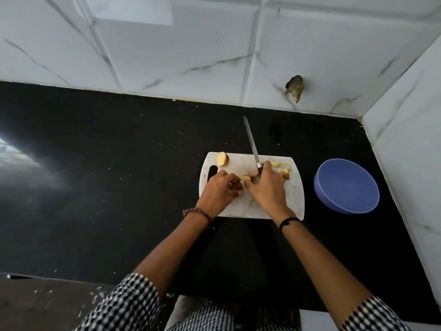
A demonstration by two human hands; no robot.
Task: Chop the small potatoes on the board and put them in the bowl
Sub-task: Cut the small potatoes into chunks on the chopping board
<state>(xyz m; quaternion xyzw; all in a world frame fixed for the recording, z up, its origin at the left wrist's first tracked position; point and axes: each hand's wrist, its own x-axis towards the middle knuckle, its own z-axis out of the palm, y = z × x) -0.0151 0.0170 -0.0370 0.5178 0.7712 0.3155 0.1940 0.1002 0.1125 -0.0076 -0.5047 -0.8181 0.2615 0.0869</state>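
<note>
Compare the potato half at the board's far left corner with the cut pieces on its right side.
The potato half is one large rounded chunk; the cut pieces are several small bits. The potato half sits alone; the cut pieces cluster beside the right hand gripping the knife. Both lie on the cutting board, yellow flesh showing.

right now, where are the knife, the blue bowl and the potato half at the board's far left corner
knife (pixel 251 142): head view, middle of the bare blade
blue bowl (pixel 346 185): head view, bare inside floor
potato half (pixel 222 159): head view, its pale cut face
</note>
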